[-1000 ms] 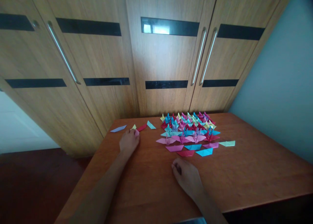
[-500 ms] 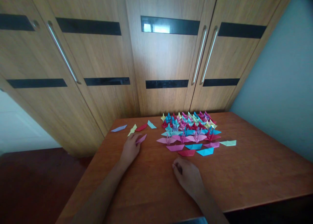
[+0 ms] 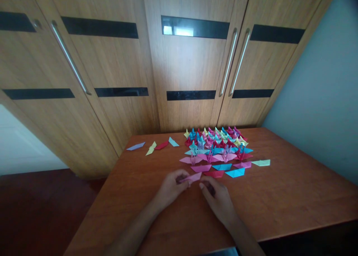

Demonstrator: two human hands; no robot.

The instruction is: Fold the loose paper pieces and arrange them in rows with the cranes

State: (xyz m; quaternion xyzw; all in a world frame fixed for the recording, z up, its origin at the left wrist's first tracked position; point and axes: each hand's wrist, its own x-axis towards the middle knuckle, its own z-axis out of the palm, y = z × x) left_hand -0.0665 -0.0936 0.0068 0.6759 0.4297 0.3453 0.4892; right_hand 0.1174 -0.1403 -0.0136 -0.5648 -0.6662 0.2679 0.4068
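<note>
My left hand (image 3: pixel 173 189) is closed on a folded pink paper piece (image 3: pixel 194 177), held above the middle of the table. Just right of its tip is my right hand (image 3: pixel 216 196), fingers curled with thumb near forefinger; whether anything is between them cannot be made out. Beyond the hands lie flat folded pieces: a red one (image 3: pixel 214 174), a blue one (image 3: pixel 235 172) and a magenta one (image 3: pixel 201 168). Several rows of colourful paper cranes (image 3: pixel 209 158) stand behind these.
On the wooden table (image 3: pixel 167 226), at the back left, lie lavender (image 3: pixel 136 146), yellow (image 3: pixel 151 148), red (image 3: pixel 162 145) and light blue (image 3: pixel 173 141) folded pieces. A pale green piece (image 3: pixel 261 162) lies right of the cranes. Wooden cupboard doors (image 3: pixel 190 69) stand behind the table.
My left hand has moved right and nearer to me, carrying the pink piece from the left group to beside my right hand. My right hand has shifted only slightly.
</note>
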